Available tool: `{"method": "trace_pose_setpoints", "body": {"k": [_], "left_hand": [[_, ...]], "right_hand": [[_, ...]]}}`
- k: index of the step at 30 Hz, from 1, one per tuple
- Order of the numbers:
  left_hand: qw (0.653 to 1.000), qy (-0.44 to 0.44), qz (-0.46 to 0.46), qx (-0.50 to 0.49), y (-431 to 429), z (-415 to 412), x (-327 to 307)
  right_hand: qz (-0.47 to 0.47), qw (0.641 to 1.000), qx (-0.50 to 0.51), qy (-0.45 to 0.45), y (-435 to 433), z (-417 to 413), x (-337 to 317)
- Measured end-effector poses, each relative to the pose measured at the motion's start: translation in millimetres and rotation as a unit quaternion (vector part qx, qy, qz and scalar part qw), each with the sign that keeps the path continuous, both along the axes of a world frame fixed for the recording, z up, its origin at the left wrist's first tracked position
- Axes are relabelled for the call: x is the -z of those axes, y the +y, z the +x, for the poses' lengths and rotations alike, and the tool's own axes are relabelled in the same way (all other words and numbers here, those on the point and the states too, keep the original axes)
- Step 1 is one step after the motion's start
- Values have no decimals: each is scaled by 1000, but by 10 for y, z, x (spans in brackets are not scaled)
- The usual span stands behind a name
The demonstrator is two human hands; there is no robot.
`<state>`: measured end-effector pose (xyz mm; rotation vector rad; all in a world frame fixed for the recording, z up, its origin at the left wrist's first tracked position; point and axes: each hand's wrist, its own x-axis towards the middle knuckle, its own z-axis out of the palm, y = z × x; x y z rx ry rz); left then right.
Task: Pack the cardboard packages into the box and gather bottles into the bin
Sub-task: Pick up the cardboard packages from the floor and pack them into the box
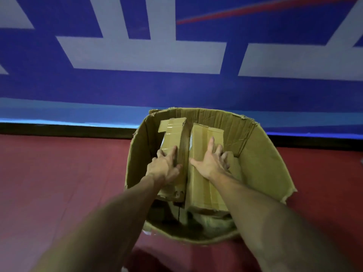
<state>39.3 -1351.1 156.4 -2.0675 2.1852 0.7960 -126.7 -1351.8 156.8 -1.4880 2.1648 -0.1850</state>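
A large open cardboard box stands on the red floor by the wall. Two taped cardboard packages lie side by side inside it. My left hand grips the left package at its near half, fingers curled over its left edge and thumb on its right edge. My right hand lies on the right package with fingers spread over its top and right edge. Something dark sits beneath the packages at the box's near end; I cannot make it out. No bottle or bin is in view.
A blue wall with large white shapes rises right behind the box, with a black skirting strip at its foot. Red floor stretches to the left and right of the box.
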Motion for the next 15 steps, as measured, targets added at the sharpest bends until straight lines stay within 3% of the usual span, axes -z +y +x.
{"method": "trace_pose_setpoints", "body": {"k": [5, 15], "left_hand": [[999, 0, 32, 22, 29, 130, 137], [995, -87, 47, 1, -166, -49, 252]], "right_hand": [[15, 999, 30, -28, 191, 61, 176], [39, 997, 14, 62, 245, -113, 245]]}}
